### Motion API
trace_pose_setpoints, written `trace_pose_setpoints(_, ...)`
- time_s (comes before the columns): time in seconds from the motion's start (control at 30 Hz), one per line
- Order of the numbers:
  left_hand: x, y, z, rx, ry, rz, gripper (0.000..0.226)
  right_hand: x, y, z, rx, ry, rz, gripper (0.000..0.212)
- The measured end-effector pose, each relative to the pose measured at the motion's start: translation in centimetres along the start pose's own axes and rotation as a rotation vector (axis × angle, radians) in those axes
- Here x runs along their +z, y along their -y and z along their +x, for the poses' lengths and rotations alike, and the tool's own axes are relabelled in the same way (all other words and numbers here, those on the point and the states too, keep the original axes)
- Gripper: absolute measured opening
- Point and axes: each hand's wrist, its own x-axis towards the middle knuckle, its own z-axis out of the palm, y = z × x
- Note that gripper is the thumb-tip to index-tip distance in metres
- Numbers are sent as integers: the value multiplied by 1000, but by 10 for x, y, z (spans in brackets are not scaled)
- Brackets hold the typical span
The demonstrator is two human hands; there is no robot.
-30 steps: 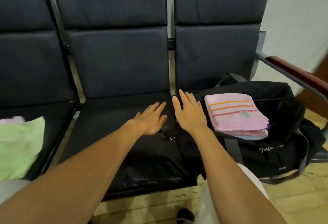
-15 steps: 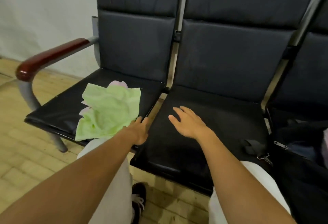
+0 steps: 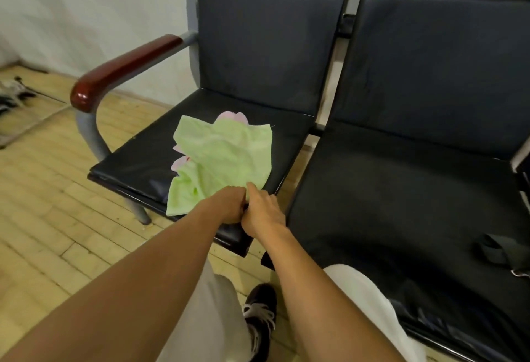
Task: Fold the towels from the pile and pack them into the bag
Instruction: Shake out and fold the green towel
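**Both hands meet at the near corner of the green towel**

While the bag itself lies out of view, the green towel (image 3: 226,158) sits crumpled on the left-hand seat (image 3: 137,166) just left of the frame's centre, its long axis running from the lower left of the heap up toward the upper right. A pink towel (image 3: 233,117) peeks from beneath it at the far edge and again at its left side. The towel lies directly beyond the hands, up-frame from them, so any lift starts from its nearest corner.

The left hand (image 3: 226,207) and the right hand (image 3: 263,212) are touching each other at the seat's front edge, both at that near corner. Neither is clearly closer; they arrive together. The left hand looks curled, its fingers hidden behind the knuckles, apparently on the cloth's lower hem, though whether it truly grips is not something I can tell. The right hand's fingers bend down at the towel's corner, with the forefinger reaching to the hem; a pinch seems likely but is hidden too.

A strap (image 3: 499,250) lies on the right-hand seat (image 3: 401,189), at the frame's lower right.
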Motion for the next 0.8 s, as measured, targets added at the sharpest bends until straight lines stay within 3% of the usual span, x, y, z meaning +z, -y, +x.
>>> trace_pose_setpoints(0.1, -6, 1, -3, 74, -77, -64, 14, 4, 2, 8, 22, -42, -15, 79)
trace_pose_setpoints(0.13, -7, 2, -3, 97, -83, -129, 6, 4, 1, 10, 40, -66, -8, 74)
trace_pose_setpoints(0.23, -13, 6, -6, 141, -162, -494, 19, 4, -4, 17, 97, -147, 50, 42)
trace_pose_setpoints(0.33, -26, 2, -20, 191, -221, -802, 10, -1, -2, 15, 101, -226, 127, 17)
trace_pose_setpoints(0.47, -42, -7, -31, 161, -333, -1003, 14, -23, 1, -1, 66, -285, 208, 20)
trace_pose_setpoints(0.6, -45, -25, -35, 218, -371, -992, 18, -63, -12, -18, 142, -359, 439, 23)
trace_pose_setpoints(0.8, -45, -60, -32, 312, -198, -819, 24, -111, -51, -38, 206, -471, 620, 50)
